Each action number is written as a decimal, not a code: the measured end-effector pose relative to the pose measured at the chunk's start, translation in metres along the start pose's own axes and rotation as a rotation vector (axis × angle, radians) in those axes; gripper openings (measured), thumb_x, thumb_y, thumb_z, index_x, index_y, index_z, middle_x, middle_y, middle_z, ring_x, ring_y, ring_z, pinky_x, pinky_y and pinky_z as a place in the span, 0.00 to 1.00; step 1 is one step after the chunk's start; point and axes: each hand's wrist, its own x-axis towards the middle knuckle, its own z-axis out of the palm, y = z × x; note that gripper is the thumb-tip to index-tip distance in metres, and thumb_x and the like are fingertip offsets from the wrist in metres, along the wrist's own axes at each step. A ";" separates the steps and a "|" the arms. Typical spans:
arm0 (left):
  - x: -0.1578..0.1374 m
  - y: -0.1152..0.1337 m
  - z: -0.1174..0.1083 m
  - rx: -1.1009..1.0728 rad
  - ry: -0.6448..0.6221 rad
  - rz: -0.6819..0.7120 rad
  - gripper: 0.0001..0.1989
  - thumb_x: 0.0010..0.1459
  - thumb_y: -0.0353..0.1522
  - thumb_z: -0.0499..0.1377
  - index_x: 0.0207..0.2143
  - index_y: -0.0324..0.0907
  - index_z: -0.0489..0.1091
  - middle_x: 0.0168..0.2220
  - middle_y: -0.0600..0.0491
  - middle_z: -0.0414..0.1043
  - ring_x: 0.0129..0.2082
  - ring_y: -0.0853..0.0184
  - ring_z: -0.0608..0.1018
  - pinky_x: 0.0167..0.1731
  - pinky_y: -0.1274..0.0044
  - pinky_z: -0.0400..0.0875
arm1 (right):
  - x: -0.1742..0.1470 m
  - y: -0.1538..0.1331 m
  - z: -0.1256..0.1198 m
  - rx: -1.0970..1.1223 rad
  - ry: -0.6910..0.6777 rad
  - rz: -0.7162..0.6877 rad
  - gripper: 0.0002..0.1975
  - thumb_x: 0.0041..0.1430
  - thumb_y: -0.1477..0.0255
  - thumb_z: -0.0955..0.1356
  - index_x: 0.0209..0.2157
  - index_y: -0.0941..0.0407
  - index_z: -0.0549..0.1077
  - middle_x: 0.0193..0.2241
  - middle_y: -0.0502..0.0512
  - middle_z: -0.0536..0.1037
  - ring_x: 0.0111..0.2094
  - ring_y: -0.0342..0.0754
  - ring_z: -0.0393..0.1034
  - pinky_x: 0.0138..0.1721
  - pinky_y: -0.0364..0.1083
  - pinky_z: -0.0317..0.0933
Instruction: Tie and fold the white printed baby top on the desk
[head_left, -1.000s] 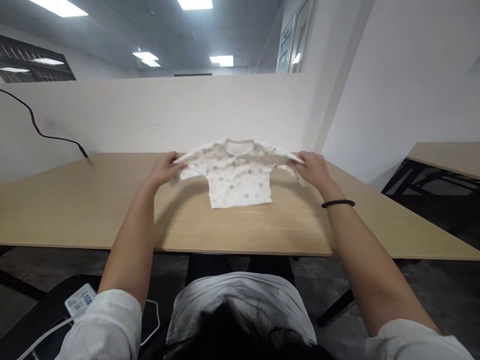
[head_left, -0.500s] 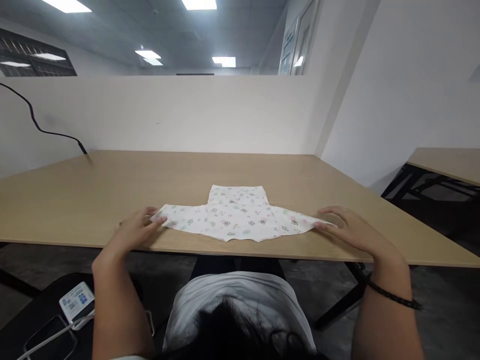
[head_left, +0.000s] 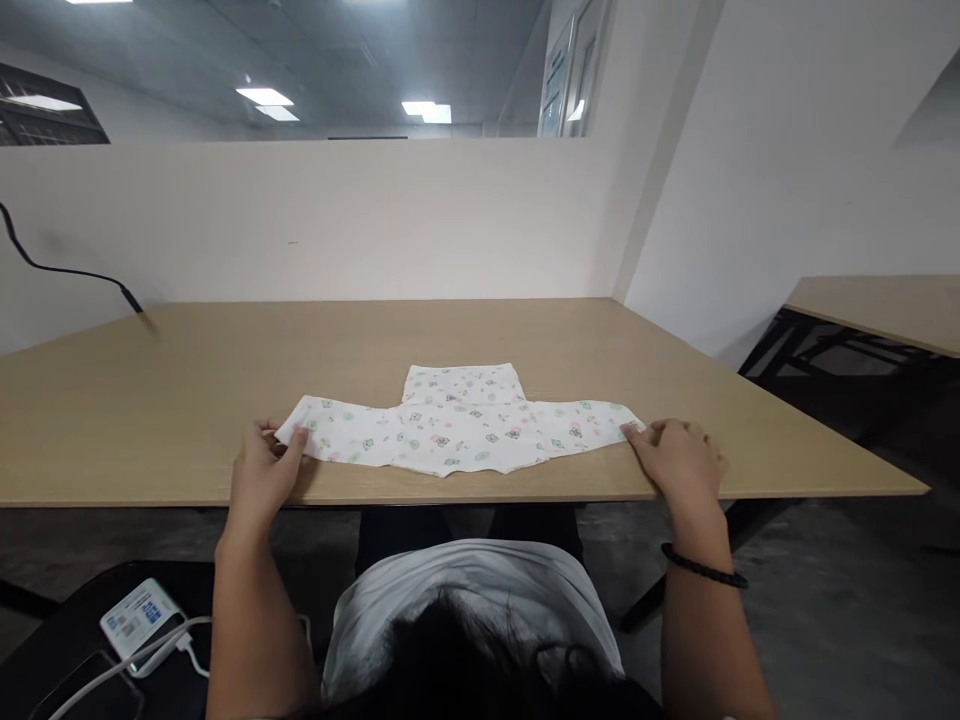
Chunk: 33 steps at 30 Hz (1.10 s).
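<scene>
A small white baby shirt (head_left: 465,435) with a print of little animals and flowers lies on the wooden table (head_left: 300,340) close to its front edge. Both sleeves are stretched out sideways, and the body's far part points toward the wall. My left hand (head_left: 264,462) pinches the cuff of the left sleeve between thumb and fingers. At the other end, my right hand (head_left: 675,458) has thumb and fingers closed on the tip of the right sleeve. The fingertips of both hands are partly hidden.
A black cable (head_left: 75,272) comes down at the table's far left. On a black seat (head_left: 82,600) at lower left lies a white power bank (head_left: 142,622) with a white cord, beside a phone. A white partition (head_left: 360,220) rises behind the table; another table (head_left: 877,310) stands right.
My right hand has turned and closed from a wider finger spread onto the sleeve tip. The left sleeve's end is spread flatter. The view has shifted slightly.
</scene>
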 end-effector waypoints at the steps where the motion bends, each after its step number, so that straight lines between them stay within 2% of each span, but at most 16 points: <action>1: 0.000 0.000 0.002 -0.150 0.013 -0.009 0.21 0.51 0.41 0.62 0.44 0.46 0.60 0.35 0.52 0.73 0.33 0.62 0.78 0.33 0.74 0.73 | 0.001 -0.002 0.000 -0.015 -0.025 0.007 0.23 0.60 0.54 0.61 0.34 0.59 0.75 0.42 0.74 0.74 0.47 0.73 0.65 0.43 0.65 0.60; 4: -0.003 0.007 0.007 -0.483 0.053 -0.023 0.26 0.47 0.33 0.65 0.46 0.45 0.59 0.36 0.54 0.73 0.31 0.70 0.77 0.30 0.82 0.72 | 0.003 -0.026 -0.007 0.125 0.027 -0.001 0.18 0.63 0.60 0.59 0.37 0.59 0.71 0.39 0.70 0.75 0.42 0.66 0.69 0.41 0.59 0.62; 7: -0.008 0.020 0.010 -0.604 0.118 -0.007 0.26 0.45 0.30 0.65 0.46 0.45 0.60 0.38 0.53 0.73 0.32 0.73 0.78 0.31 0.85 0.74 | -0.007 -0.073 -0.021 0.413 0.141 -0.031 0.16 0.66 0.62 0.58 0.45 0.59 0.66 0.39 0.66 0.75 0.37 0.58 0.71 0.39 0.53 0.64; 8: -0.010 0.025 0.010 -0.617 0.133 0.013 0.26 0.45 0.31 0.66 0.46 0.44 0.60 0.39 0.53 0.72 0.32 0.72 0.78 0.30 0.84 0.74 | -0.013 -0.090 -0.026 0.513 0.113 -0.103 0.16 0.67 0.61 0.58 0.46 0.58 0.65 0.39 0.65 0.75 0.37 0.56 0.71 0.38 0.51 0.64; 10: -0.012 0.036 0.013 -0.623 0.153 0.065 0.26 0.44 0.32 0.66 0.45 0.44 0.60 0.40 0.52 0.71 0.34 0.70 0.78 0.28 0.83 0.76 | -0.026 -0.118 -0.036 0.710 -0.081 -0.347 0.17 0.66 0.59 0.61 0.49 0.56 0.63 0.40 0.62 0.75 0.36 0.54 0.72 0.37 0.49 0.66; 12: -0.015 0.048 0.019 -0.606 0.153 0.121 0.26 0.45 0.34 0.66 0.45 0.44 0.60 0.41 0.52 0.70 0.33 0.69 0.78 0.26 0.82 0.76 | -0.035 -0.134 -0.044 0.889 -0.212 -0.485 0.27 0.63 0.55 0.66 0.56 0.54 0.58 0.42 0.60 0.75 0.36 0.52 0.73 0.36 0.48 0.68; 14: -0.019 0.062 0.028 -0.583 0.133 0.190 0.25 0.46 0.36 0.65 0.46 0.44 0.60 0.41 0.52 0.70 0.32 0.71 0.78 0.26 0.83 0.75 | -0.037 -0.136 -0.048 1.054 -0.165 -0.446 0.35 0.62 0.53 0.67 0.61 0.53 0.50 0.43 0.60 0.74 0.35 0.50 0.73 0.36 0.48 0.69; 16: -0.027 0.079 0.040 -0.557 0.096 0.279 0.24 0.49 0.38 0.64 0.47 0.44 0.60 0.42 0.52 0.70 0.31 0.72 0.77 0.27 0.84 0.74 | -0.033 -0.128 -0.049 1.148 -0.026 -0.319 0.33 0.64 0.53 0.65 0.61 0.53 0.48 0.43 0.59 0.74 0.35 0.49 0.73 0.36 0.48 0.70; 18: -0.039 0.095 0.050 -0.512 0.003 0.387 0.22 0.54 0.40 0.62 0.49 0.45 0.60 0.43 0.51 0.70 0.34 0.71 0.78 0.30 0.84 0.73 | -0.027 -0.117 -0.047 1.154 0.057 -0.230 0.30 0.65 0.53 0.64 0.59 0.54 0.51 0.41 0.58 0.75 0.35 0.49 0.73 0.37 0.48 0.70; 19: -0.047 0.103 0.054 -0.471 -0.090 0.450 0.23 0.56 0.41 0.61 0.51 0.46 0.59 0.43 0.50 0.71 0.37 0.70 0.78 0.32 0.82 0.74 | -0.025 -0.113 -0.046 1.142 0.069 -0.204 0.29 0.65 0.54 0.64 0.58 0.54 0.52 0.40 0.57 0.75 0.35 0.48 0.73 0.37 0.48 0.70; 21: -0.062 0.116 0.057 -0.332 -0.369 0.593 0.26 0.59 0.42 0.60 0.57 0.49 0.57 0.48 0.48 0.71 0.46 0.66 0.77 0.41 0.78 0.75 | -0.023 -0.107 -0.041 1.100 0.041 -0.189 0.27 0.64 0.55 0.65 0.57 0.55 0.54 0.38 0.56 0.75 0.34 0.48 0.73 0.35 0.47 0.69; 23: -0.074 0.121 0.057 -0.151 -0.621 0.713 0.31 0.60 0.43 0.61 0.62 0.52 0.54 0.57 0.46 0.68 0.57 0.62 0.72 0.54 0.71 0.71 | -0.024 -0.105 -0.034 1.015 -0.039 -0.265 0.25 0.63 0.59 0.66 0.55 0.55 0.58 0.38 0.57 0.75 0.36 0.49 0.73 0.37 0.48 0.69; 24: -0.078 0.121 0.057 -0.068 -0.685 0.751 0.32 0.60 0.44 0.61 0.63 0.53 0.54 0.60 0.47 0.64 0.61 0.60 0.68 0.60 0.69 0.67 | -0.026 -0.105 -0.031 0.949 -0.095 -0.358 0.22 0.62 0.61 0.66 0.54 0.55 0.61 0.41 0.58 0.75 0.39 0.51 0.73 0.40 0.49 0.69; 26: -0.081 0.117 0.059 0.056 -0.690 0.785 0.29 0.61 0.44 0.59 0.63 0.54 0.56 0.64 0.49 0.60 0.64 0.59 0.64 0.64 0.67 0.61 | -0.031 -0.107 -0.023 0.797 -0.223 -0.616 0.18 0.61 0.67 0.66 0.52 0.55 0.66 0.47 0.59 0.74 0.48 0.53 0.71 0.50 0.54 0.66; 29: -0.076 0.108 0.069 0.201 -0.654 0.796 0.21 0.63 0.40 0.56 0.58 0.49 0.65 0.61 0.47 0.64 0.61 0.56 0.67 0.61 0.65 0.63 | -0.037 -0.115 -0.014 0.626 -0.364 -0.916 0.16 0.59 0.75 0.66 0.50 0.54 0.71 0.54 0.57 0.72 0.59 0.55 0.63 0.60 0.56 0.57; 33: -0.071 0.106 0.083 0.283 -0.675 0.730 0.11 0.63 0.38 0.55 0.43 0.46 0.73 0.49 0.45 0.74 0.49 0.53 0.76 0.49 0.65 0.70 | -0.041 -0.127 -0.009 0.494 -0.457 -0.913 0.10 0.62 0.75 0.66 0.44 0.55 0.76 0.48 0.56 0.76 0.53 0.56 0.68 0.56 0.55 0.59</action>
